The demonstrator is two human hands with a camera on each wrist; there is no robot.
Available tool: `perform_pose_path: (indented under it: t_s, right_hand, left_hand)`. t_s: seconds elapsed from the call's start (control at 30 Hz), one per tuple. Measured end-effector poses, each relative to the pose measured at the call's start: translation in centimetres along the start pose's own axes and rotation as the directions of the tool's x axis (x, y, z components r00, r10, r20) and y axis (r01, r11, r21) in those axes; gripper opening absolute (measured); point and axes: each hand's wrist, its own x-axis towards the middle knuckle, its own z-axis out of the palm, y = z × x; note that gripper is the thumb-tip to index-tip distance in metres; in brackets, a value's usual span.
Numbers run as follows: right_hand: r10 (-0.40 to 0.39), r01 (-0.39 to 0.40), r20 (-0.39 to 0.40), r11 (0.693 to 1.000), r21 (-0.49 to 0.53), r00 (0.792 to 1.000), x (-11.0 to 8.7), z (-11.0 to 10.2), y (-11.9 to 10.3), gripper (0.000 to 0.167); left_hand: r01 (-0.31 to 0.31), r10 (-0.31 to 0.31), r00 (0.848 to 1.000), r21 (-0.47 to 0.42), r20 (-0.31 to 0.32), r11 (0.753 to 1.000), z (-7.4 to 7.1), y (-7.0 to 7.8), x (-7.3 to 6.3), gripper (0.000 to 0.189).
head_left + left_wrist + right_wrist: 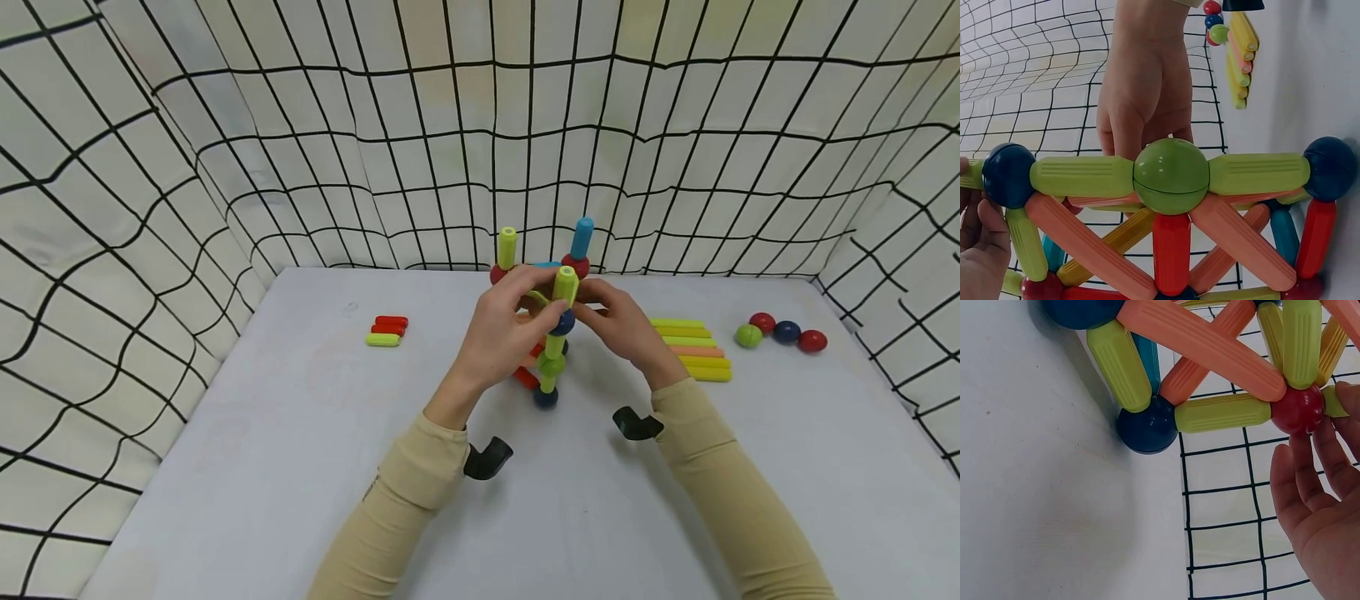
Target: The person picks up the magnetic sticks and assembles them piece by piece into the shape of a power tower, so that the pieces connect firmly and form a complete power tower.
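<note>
An upright frame of magnetic rods and balls stands between both hands. My left hand (487, 337) reaches its front upper corner, pinching a lime rod (566, 283) just above a navy ball (1009, 175). Below that ball, lime rods and a green ball (1171, 176) form the front column. My right hand (618, 321) is at the frame's right side. In the right wrist view its fingers touch a red ball (1298, 409) and pinch the yellow-green rod (1335, 402) above it. Salmon rods (1200, 347) cross the sides diagonally.
Two red rods and a lime rod (383, 340) lie on the white table (300, 467) at left. Yellow, lime and orange rods (697, 352) are lined up at right, with red, navy and green balls (787, 332) beyond. Black netting (420, 133) surrounds the table's back and sides.
</note>
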Motion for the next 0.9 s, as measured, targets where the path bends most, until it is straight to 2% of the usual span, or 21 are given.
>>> perform_pose_path:
  t_s: [0.17,0.33,0.43,0.5,0.57,0.63,0.7,0.73,0.8,0.83,0.87,0.9]
  right_hand:
    - [-0.006,0.006,0.001,1.000,0.013,1.000,0.7,-0.1,2.1,0.038]
    - [-0.023,0.022,-0.028,0.999,-0.023,0.999,0.2,-0.1,1.9,0.042]
    - [-0.067,0.061,-0.099,0.996,-0.068,0.993,-0.7,0.1,0.9,0.042]
    - [-0.098,0.085,-0.173,0.993,-0.086,0.980,-1.4,0.4,0.1,0.039]
    - [-0.130,0.112,-0.241,0.990,-0.086,0.962,-2.2,0.7,-0.7,0.035]
    - [-0.152,0.140,-0.282,0.988,-0.062,0.947,-3.0,0.9,-1.4,0.034]
    - [-0.175,0.174,-0.282,0.984,-0.030,0.943,-3.9,1.1,-2.0,0.037]
    - [-0.194,0.196,-0.268,0.980,-0.020,0.944,-4.3,1.2,-2.3,0.038]
    - [-0.236,0.236,-0.222,0.971,-0.028,0.946,-4.9,1.5,-2.8,0.043]
    - [-0.256,0.252,-0.198,0.967,-0.043,0.946,-5.1,1.6,-2.9,0.045]
    - [-0.273,0.265,-0.179,0.962,-0.064,0.945,-5.3,1.8,-3.1,0.047]
    - [-0.284,0.273,-0.169,0.958,-0.088,0.944,-5.4,2.0,-3.2,0.050]
  left_hand:
    - [0.005,-0.005,1.000,0.001,0.008,1.000,-0.1,0.0,-0.1,0.035]
    - [0.014,-0.014,1.000,-0.017,0.023,1.000,-0.2,-0.1,-0.2,0.036]
    - [0.018,-0.017,0.999,-0.036,0.028,0.999,-0.4,-0.2,-0.2,0.037]
    - [0.022,-0.021,1.000,-0.057,0.017,0.998,-0.5,-0.3,-0.4,0.035]
    - [0.027,-0.029,0.999,-0.093,-0.020,0.995,-0.8,-0.5,-0.5,0.030]
    - [0.033,-0.046,0.994,-0.133,-0.097,0.991,-1.0,-0.8,-0.7,0.022]
    - [0.030,-0.063,0.974,-0.154,-0.216,0.988,-1.2,-1.1,-0.8,0.021]
    - [0.028,-0.072,0.957,-0.159,-0.282,0.987,-1.3,-1.2,-0.7,0.024]
    - [0.037,-0.100,0.911,-0.164,-0.401,0.986,-1.5,-1.6,-0.6,0.028]
    - [0.043,-0.112,0.890,-0.165,-0.441,0.985,-1.7,-1.8,-0.4,0.029]
    - [0.059,-0.128,0.876,-0.159,-0.464,0.986,-1.8,-2.1,-0.3,0.027]
    - [0.083,-0.149,0.870,-0.159,-0.470,0.984,-2.0,-2.4,-0.2,0.025]
